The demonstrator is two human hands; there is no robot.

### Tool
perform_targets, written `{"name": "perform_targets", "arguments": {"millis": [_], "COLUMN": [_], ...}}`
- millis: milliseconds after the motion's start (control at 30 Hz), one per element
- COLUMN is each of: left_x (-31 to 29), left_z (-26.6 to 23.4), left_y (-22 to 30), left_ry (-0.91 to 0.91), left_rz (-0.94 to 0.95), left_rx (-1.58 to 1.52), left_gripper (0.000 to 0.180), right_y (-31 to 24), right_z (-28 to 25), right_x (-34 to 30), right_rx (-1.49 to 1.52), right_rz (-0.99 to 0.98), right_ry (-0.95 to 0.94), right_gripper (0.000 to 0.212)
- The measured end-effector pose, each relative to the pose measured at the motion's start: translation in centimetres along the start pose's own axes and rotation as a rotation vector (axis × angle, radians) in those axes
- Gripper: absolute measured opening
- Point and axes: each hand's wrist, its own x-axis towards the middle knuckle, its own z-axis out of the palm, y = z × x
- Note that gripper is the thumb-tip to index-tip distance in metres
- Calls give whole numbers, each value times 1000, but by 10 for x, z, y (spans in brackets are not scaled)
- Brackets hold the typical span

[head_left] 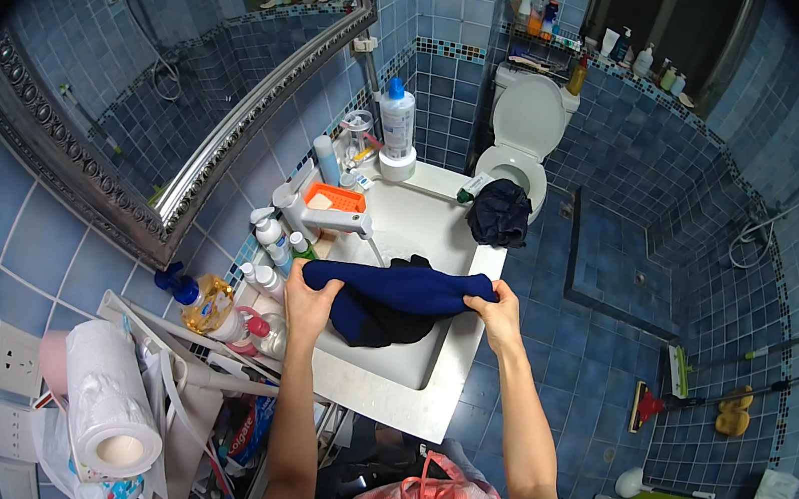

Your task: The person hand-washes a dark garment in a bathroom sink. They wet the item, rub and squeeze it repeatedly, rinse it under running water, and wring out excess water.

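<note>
Possibly drips and toppled bottles: blue-black cloth [394, 289] stretched over the sink [437, 229]

The cloth spans the near half of the sink, its blue band drawn out from left to right and its black part sagging into the bowl; whether it is all one piece, I cannot tell. The left hand [310, 300] pinches the left end, thumb toward the middle; the right hand [497, 313] grips the right end above the right rim. If either pinch slips, that end would likely drop, perhaps splashing.

Just beyond, the faucet [338, 221] reaches over the bowl, with what looks like a thin stream falling from its spout. Fabric bunched over the drain could make water back up, and a sharp tug might catch the spout.

To the left, a white pump bottle [270, 235] and its neighbours crowd close to the left hand; a sideways swing of the elbow or cloth could topple them. At the far right corner, a dark bundle [501, 212] overhangs the counter [389, 403], so a nudge might send it to the tiled floor [527, 357], where drips from the right end could also make the footing slippery.
</note>
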Motion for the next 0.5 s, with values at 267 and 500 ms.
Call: {"name": "perform_targets", "arguments": {"millis": [267,500], "left_x": [-20,-45], "left_z": [-18,42], "left_y": [-30,29], "left_ry": [-279,-127], "left_rz": [-24,284], "left_rx": [304,269], "left_gripper": [44,25], "right_y": [-12,-17], "right_z": [9,41], "right_x": [4,-46], "right_rx": [-356,-235], "right_rz": [3,-100], "right_ry": [197,-614], "right_gripper": [43,102]}}
